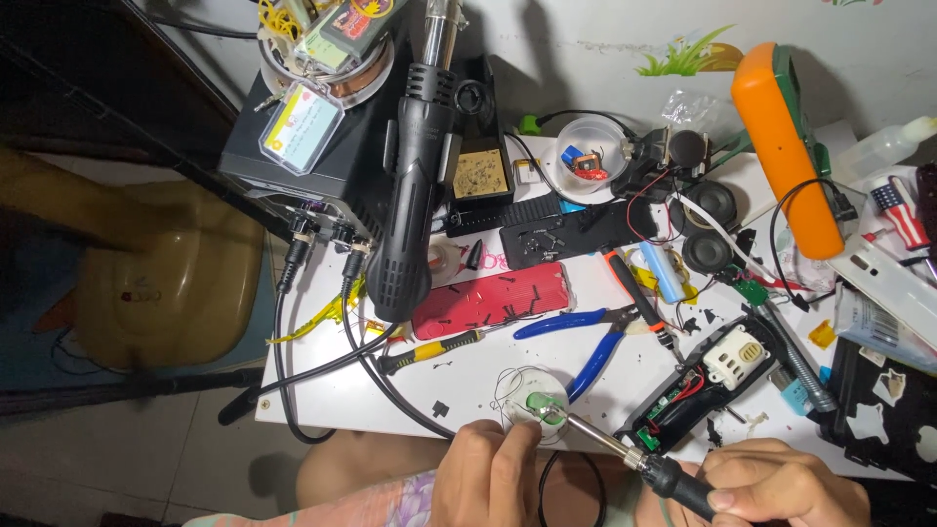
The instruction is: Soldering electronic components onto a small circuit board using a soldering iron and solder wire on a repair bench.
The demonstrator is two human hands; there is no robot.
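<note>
Here, left hand (488,475) pinches a small green part (540,402) on the white table (468,385), just below blue pliers (586,342). Right hand (781,485) grips soldering iron (625,454), tip touching the part.

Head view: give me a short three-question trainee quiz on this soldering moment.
1. True or false: the right hand holds the soldering iron.
2. What does the iron's tip meet? A) red phone case B) small green part C) blue pliers
3. Which hand steadies the small green part?

Key: 1 true. 2 B; the red phone case and blue pliers lie apart on the white table. 3 the left hand.
</note>
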